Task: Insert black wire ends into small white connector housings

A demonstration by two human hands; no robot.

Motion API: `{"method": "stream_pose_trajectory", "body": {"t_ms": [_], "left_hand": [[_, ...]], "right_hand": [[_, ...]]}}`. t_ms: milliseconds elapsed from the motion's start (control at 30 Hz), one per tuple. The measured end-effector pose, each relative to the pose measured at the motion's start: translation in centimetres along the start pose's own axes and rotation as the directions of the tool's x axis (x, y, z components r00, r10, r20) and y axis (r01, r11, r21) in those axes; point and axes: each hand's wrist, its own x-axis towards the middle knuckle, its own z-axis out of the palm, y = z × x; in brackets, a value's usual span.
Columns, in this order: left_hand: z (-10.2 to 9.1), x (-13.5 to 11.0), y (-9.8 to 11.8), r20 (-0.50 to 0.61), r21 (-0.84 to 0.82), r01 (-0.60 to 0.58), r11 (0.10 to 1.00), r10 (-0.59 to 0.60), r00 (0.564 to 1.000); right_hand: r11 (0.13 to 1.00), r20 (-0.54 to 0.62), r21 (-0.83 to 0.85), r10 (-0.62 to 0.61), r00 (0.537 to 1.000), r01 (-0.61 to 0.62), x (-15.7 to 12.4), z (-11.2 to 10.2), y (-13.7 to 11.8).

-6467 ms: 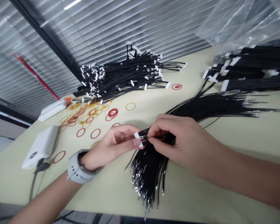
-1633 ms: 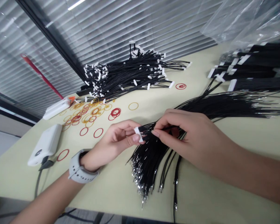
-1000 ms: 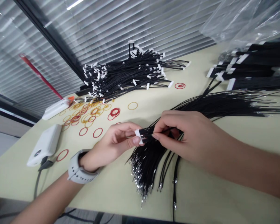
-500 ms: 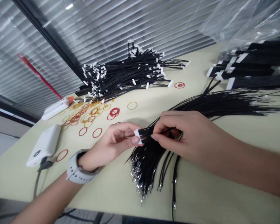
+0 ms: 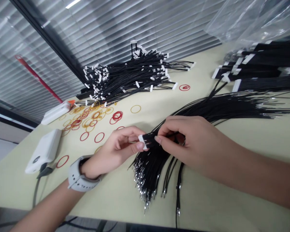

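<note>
A pale green table [image 5: 207,206] is seen beneath slatted blinds [image 5: 116,29], strewn with black wire and rubber bands. A small white connector [image 5: 142,141] is pinched between thumb and fingers of the left hand [image 5: 116,149], just above the table's near middle. A thin black wire [image 5: 170,134] is gripped in the closed fingers [image 5: 159,140] of the right hand [image 5: 190,141] and held at the connector's open side, apparently touching it. The step in hand is judged to be the seating of a wire's metal terminal in the plastic housing; a straight, square push is likely called for next, since the wire is slim and limp. Beneath the hands a loose sheaf of wires [image 5: 149,170] is fanned out, its crimped tips glinting silver. A heap of finished leads [image 5: 132,75] with white connectors is piled at the far edge. Red and yellow rubber bands [image 5: 91,120] are scattered flat to the left, near a smooth white power bank [image 5: 42,151]. Bundled wires [image 5: 261,69] lie at right under crinkled clear plastic bags [image 5: 251,19]. A grey watch [image 5: 78,175] is worn on the left wrist.
</note>
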Motion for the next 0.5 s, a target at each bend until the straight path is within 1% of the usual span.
{"method": "stream_pose_trajectory", "body": {"t_ms": [133,233,500], "left_hand": [[-0.04,-0.14,-0.05,0.010,0.034,0.016,0.999,-0.016,1.000],[-0.03,-0.13,-0.03,0.006,0.024,0.019,1.000,-0.020,1.000],[0.20,0.07,0.01,0.002,0.004,0.003,1.000,-0.003,1.000]], "right_hand": [[1.000,-0.008,0.010,0.002,1.000,-0.002,-0.07,0.04,0.02],[1.000,-0.006,0.009,0.003,1.000,-0.003,-0.13,0.12,0.07],[0.996,-0.050,-0.058,-0.077,0.996,0.075,-0.16,0.42,0.26]]}}
